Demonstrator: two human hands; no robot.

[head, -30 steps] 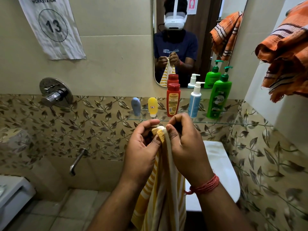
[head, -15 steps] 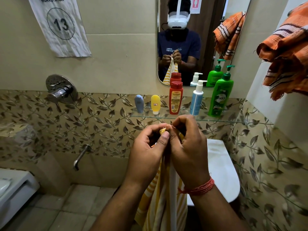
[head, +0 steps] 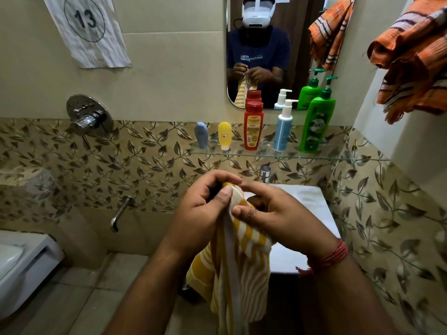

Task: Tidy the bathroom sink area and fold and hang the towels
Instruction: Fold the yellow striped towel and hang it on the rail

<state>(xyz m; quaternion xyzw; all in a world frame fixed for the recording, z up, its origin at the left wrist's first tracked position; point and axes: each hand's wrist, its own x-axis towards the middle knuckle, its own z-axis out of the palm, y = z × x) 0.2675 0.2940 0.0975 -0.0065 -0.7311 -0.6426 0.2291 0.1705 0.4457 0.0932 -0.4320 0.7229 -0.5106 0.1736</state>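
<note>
Towel (head: 238, 269), the yellow-striped one, hangs from your two hands in front of the sink (head: 312, 213), its top corner pinched up at about chest height and the rest trailing straight down toward 6 o'clock. A second ago your hands were pressed tight together over that corner; now your right hand (head: 273, 213) has slid a little toward 3 o'clock, so a short run of the top edge shows between them. Your left hand (head: 205, 206) holds the corner with thumb and fingers curled round it. Your right hand's fingers are narrow on the cloth, thumb on top, though how much edge it has under them I can't quite tell. I'd judge you are working along the hem to find the second corner, so the fold is only starting. The orange towel (head: 411, 56) sits bunched on its hook at 2 o'clock, and the bottles (head: 254, 126) stand lined up on the glass shelf (head: 242, 153) at 12.
</note>
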